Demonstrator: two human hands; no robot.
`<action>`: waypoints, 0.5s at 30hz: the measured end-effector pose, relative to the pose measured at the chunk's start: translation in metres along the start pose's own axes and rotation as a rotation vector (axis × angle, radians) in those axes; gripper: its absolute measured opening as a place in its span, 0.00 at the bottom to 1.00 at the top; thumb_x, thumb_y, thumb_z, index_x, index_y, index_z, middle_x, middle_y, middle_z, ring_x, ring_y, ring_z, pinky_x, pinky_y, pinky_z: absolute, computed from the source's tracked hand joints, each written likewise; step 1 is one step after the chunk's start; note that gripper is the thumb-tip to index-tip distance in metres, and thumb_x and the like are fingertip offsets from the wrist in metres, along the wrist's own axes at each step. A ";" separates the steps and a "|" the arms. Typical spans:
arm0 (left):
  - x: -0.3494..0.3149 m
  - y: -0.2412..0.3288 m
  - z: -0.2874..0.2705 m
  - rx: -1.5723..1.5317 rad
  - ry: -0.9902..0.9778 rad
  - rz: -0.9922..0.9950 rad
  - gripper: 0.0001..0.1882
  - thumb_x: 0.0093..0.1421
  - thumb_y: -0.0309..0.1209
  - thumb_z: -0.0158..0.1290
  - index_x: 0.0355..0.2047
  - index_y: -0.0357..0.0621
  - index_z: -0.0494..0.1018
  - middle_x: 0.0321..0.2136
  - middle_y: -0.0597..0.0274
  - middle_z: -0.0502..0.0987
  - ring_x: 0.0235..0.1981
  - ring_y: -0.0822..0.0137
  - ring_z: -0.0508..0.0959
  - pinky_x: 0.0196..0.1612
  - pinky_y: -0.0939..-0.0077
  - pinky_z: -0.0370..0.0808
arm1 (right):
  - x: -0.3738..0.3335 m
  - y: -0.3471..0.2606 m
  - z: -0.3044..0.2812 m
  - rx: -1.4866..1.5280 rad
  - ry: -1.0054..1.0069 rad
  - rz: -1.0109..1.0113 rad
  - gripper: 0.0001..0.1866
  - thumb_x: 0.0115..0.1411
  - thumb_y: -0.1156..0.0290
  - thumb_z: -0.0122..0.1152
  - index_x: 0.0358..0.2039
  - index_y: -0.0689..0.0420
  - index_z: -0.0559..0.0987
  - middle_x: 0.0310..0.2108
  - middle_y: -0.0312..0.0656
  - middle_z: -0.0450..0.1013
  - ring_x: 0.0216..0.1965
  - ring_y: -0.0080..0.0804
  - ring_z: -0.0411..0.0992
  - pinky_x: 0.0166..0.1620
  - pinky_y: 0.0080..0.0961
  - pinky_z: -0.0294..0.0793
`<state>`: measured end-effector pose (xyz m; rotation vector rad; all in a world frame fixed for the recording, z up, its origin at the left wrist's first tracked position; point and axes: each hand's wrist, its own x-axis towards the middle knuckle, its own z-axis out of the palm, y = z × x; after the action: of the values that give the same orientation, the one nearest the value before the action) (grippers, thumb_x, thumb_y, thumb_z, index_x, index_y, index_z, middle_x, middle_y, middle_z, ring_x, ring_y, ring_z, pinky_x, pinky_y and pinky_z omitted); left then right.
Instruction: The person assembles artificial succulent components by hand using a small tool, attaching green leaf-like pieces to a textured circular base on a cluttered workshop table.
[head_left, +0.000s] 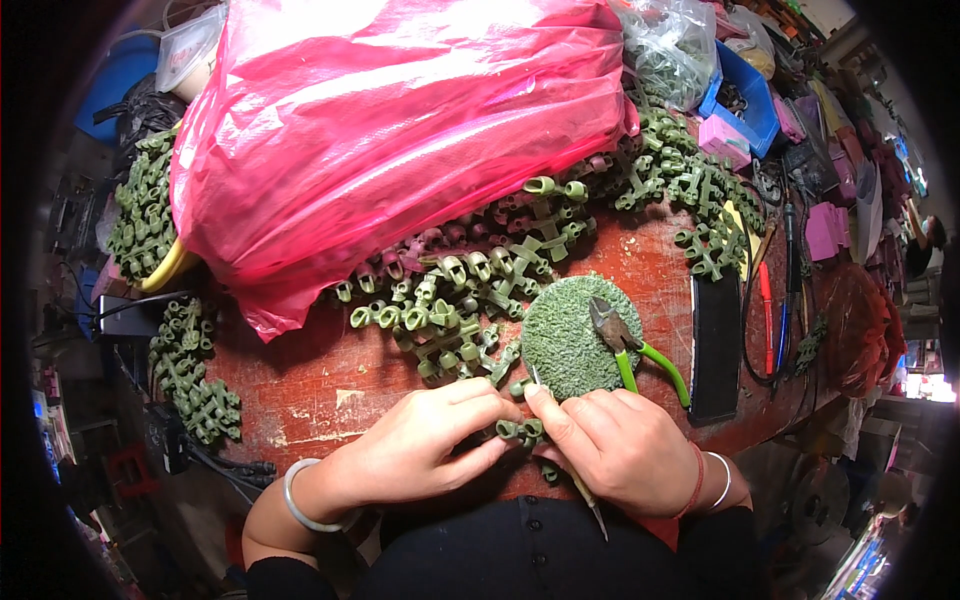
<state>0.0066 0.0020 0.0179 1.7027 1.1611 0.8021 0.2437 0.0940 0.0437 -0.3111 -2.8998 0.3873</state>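
Near the table's front edge, my left hand [430, 440] pinches a small cluster of green wax-like rings [518, 431] between thumb and fingers. My right hand [625, 455] is closed round a slim double-ended carving tool [588, 496]. One thin end of it sticks up by the thumb and the other points down toward my lap. The tool's upper end is close to the rings; whether it touches them I cannot tell. Just beyond my right hand lies a round green textured pad [560, 320]. Green-handled cutting pliers [612, 328] rest on it, jaws pointing away from me.
A big pink plastic bag [400, 130] covers the far side, with branched green ring pieces [460, 300] spilling out. More such pieces [190, 370] lie at the left. A black flat slab [714, 348], a red pen [766, 320] and a blue bin [745, 95] are on the right.
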 end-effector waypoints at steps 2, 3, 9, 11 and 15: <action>0.000 0.000 0.000 0.003 0.001 0.001 0.13 0.62 0.27 0.59 0.47 0.37 0.75 0.36 0.49 0.77 0.39 0.48 0.80 0.42 0.60 0.78 | 0.000 0.000 0.001 0.000 0.002 0.001 0.28 0.57 0.70 0.59 0.58 0.70 0.75 0.27 0.34 0.66 0.29 0.25 0.70 0.31 0.23 0.69; 0.000 0.000 0.000 -0.002 0.002 -0.003 0.13 0.62 0.27 0.59 0.47 0.37 0.75 0.36 0.49 0.77 0.39 0.48 0.80 0.42 0.60 0.78 | -0.001 0.000 0.002 0.001 0.010 0.000 0.28 0.57 0.70 0.59 0.58 0.70 0.75 0.27 0.34 0.66 0.29 0.25 0.70 0.31 0.23 0.69; 0.000 0.000 0.000 -0.004 0.001 -0.007 0.14 0.62 0.27 0.59 0.47 0.37 0.75 0.37 0.49 0.77 0.39 0.48 0.80 0.42 0.60 0.78 | -0.001 0.000 0.002 -0.001 0.006 0.001 0.28 0.57 0.70 0.59 0.58 0.69 0.75 0.27 0.34 0.66 0.29 0.25 0.70 0.31 0.23 0.69; 0.000 0.000 0.000 -0.003 -0.001 -0.008 0.14 0.62 0.27 0.59 0.47 0.37 0.75 0.37 0.49 0.77 0.39 0.48 0.80 0.43 0.60 0.78 | -0.001 0.000 0.001 -0.002 0.001 0.001 0.28 0.57 0.70 0.59 0.58 0.69 0.75 0.27 0.34 0.66 0.29 0.25 0.70 0.31 0.23 0.69; 0.000 0.001 0.000 -0.005 0.001 -0.002 0.14 0.62 0.27 0.60 0.47 0.37 0.75 0.37 0.49 0.77 0.39 0.48 0.80 0.43 0.60 0.78 | 0.000 0.000 0.001 -0.004 0.001 0.002 0.28 0.57 0.70 0.59 0.58 0.69 0.75 0.27 0.34 0.67 0.29 0.25 0.70 0.31 0.23 0.69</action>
<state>0.0065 0.0021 0.0186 1.6969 1.1599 0.8043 0.2436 0.0934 0.0428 -0.3149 -2.8997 0.3823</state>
